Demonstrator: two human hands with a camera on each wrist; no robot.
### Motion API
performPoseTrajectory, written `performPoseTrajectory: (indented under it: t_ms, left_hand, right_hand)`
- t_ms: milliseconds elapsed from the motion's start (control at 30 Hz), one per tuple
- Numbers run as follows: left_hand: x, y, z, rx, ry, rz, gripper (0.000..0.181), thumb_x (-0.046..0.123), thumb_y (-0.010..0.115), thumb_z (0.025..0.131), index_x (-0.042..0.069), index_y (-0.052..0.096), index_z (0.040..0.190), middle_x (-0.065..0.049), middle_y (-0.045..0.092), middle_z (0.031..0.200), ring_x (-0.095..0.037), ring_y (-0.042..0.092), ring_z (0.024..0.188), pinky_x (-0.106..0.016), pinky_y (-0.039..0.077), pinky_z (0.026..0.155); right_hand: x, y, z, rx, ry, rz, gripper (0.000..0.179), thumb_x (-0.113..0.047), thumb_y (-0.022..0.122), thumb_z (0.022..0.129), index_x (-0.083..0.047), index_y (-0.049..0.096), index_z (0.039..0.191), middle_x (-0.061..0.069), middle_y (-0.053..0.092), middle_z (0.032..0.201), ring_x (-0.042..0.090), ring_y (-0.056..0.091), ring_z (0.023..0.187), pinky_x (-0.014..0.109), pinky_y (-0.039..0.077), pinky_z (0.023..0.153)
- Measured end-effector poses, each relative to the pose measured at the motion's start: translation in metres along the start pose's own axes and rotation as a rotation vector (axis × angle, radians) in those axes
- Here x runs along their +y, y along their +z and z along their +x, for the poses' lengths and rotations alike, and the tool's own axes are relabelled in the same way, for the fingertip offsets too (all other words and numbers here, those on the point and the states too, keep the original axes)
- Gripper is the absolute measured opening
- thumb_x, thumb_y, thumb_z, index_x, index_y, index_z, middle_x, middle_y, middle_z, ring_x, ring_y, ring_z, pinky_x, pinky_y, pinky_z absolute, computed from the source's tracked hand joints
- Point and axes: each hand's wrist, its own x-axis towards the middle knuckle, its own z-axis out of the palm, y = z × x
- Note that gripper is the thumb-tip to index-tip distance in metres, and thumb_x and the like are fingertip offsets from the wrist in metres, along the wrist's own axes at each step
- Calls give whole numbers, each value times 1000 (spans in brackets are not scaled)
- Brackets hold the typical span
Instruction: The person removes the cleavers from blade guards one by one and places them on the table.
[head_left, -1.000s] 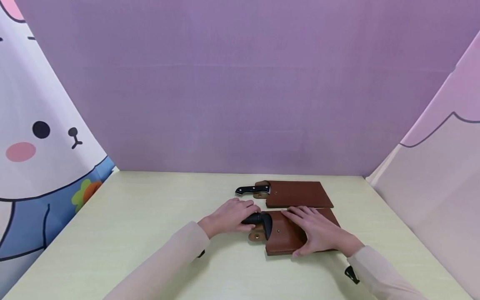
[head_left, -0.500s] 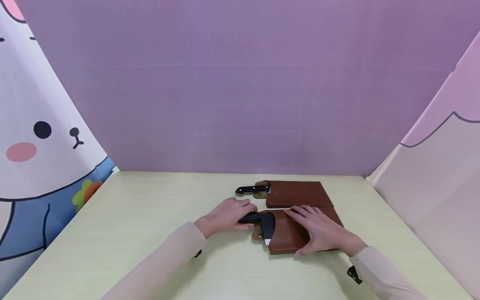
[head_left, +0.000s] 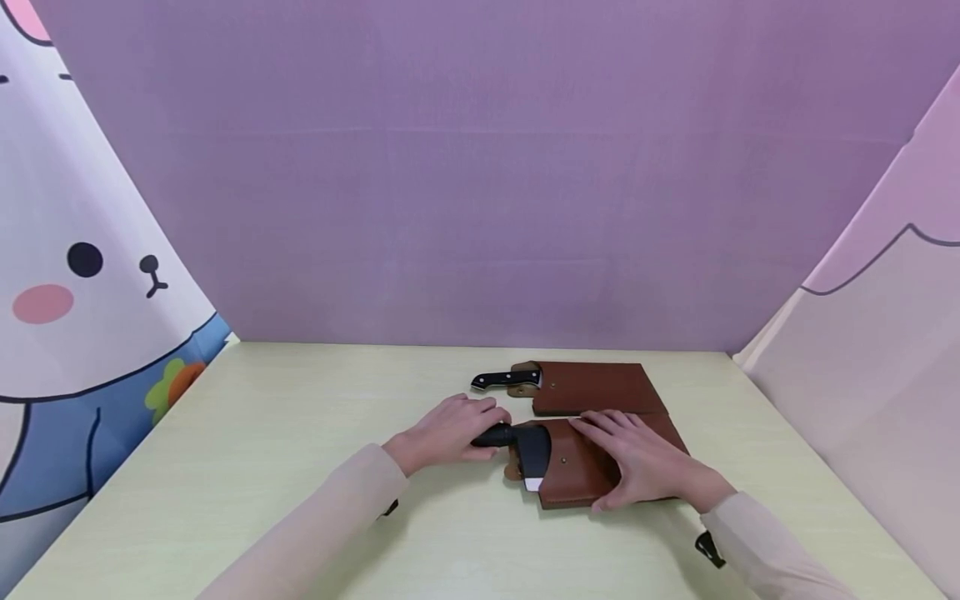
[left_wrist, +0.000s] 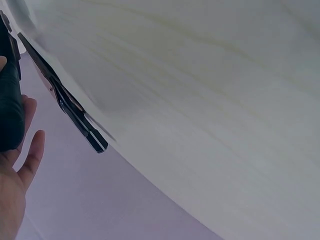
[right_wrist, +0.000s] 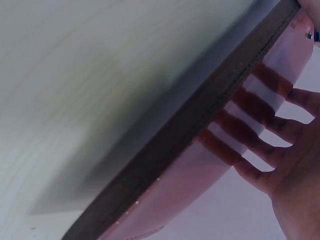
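Note:
My left hand grips the black handle of a cleaver, whose dark blade partly shows outside the mouth of a brown leather sheath. A bright strip of its cutting edge is visible; the rest of the blade is hidden inside. Across that sheath rests my right hand, fingers spread over the top and thumb by the near edge. The right wrist view shows its fairly straight fingers touching the glossy leather. In the left wrist view the cleaver's thick handle fills the left edge.
Just behind lies a second brown sheath, holding a knife with a riveted black handle that points left. Both sheaths lie on a pale wooden table. A purple backdrop rises at the far edge, with printed cloth panels at both sides.
The left hand has drawn the cleaver left, so more of its blade shows at the sheath's mouth. Sheath and right hand have shifted slightly right.

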Motion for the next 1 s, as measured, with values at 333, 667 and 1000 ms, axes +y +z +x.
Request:
performPoseTrajectory:
  t_ms: [333,667,1000]
  left_hand:
    - [-2,-3,-6,4,0,-12,36,37,62,82,20,55,113,5,58,98,-7,54,77,-30,47,72]
    - [-8,1,-14,76,28,-13,36,37,64,79,20,55,110,6,58,93,-7,50,71,-29,47,68]
    - [-10,0,-20,60,9,-34,35,34,64,80,20,55,111,6,57,94,-6,49,70,-28,46,67]
  right_hand:
    - [3,1,-1,12,-9,-4,111,-78,63,55,-14,34,141,13,41,138,34,40,123,56,33,95]
    - [3,1,-2,0,5,-8,111,-78,64,54,-16,33,142,13,41,139,33,39,124,54,32,97]
    - [3,1,-2,-4,13,10,111,-76,65,55,-15,33,142,14,40,140,35,39,124,56,32,96]
